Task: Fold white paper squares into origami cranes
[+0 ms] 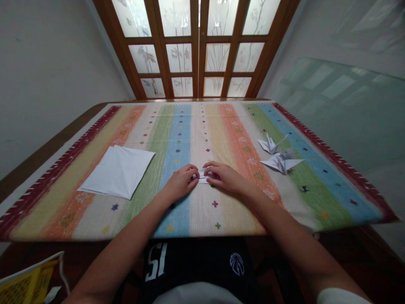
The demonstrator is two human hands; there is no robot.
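Note:
My left hand [181,181] and my right hand [223,176] rest side by side on the striped tablecloth [196,135], near the table's front middle. Their fingers are curled and pressed onto a small folded white paper [201,175], which shows only as a sliver between the fingertips. To the left lies a stack of square white paper sheets [117,171] with crease lines. To the right stand two folded paper cranes, one farther back [270,145] and one closer [282,162].
The table runs back to a wooden door with frosted glass panes [194,46]. A sheet of glass [344,105] leans at the right. A yellow packet [28,283] sits at the lower left, below the table's edge.

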